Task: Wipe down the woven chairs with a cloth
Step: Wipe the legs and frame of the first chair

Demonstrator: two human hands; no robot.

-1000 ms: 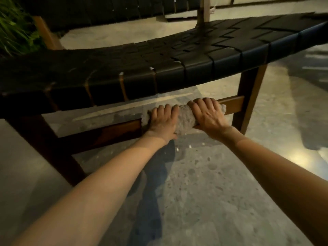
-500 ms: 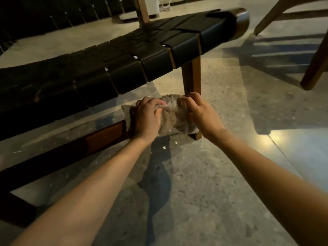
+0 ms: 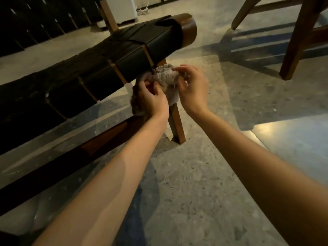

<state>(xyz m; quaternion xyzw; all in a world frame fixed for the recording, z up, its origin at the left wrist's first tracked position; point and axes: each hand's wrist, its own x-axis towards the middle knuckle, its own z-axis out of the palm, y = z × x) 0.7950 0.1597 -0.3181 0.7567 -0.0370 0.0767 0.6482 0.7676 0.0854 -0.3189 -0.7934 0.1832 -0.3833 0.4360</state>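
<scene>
A low woven chair [image 3: 113, 59] with black straps and a brown wooden frame runs from the left edge to the upper middle. A bunched grey cloth [image 3: 166, 76] sits just below the seat's right front corner, in front of the front leg [image 3: 175, 121]. My left hand [image 3: 150, 100] grips the cloth's lower left part with curled fingers. My right hand [image 3: 192, 87] pinches the cloth's top right edge between thumb and fingers. The cloth hides the top of the leg. A dark wooden rail [image 3: 99, 144] runs left from the leg under the seat.
The wooden legs of a second chair [image 3: 294, 48] stand at the upper right. A white box [image 3: 122, 9] with a cord sits on the floor behind the woven chair. Speckled stone floor [image 3: 195, 183] spreads below and to the right, with a bright reflection at the right.
Both hands have lifted the cloth off the lower rail to beside the seat's front corner. The cloth is now bunched up, and the view has swung right towards the chair's end.
</scene>
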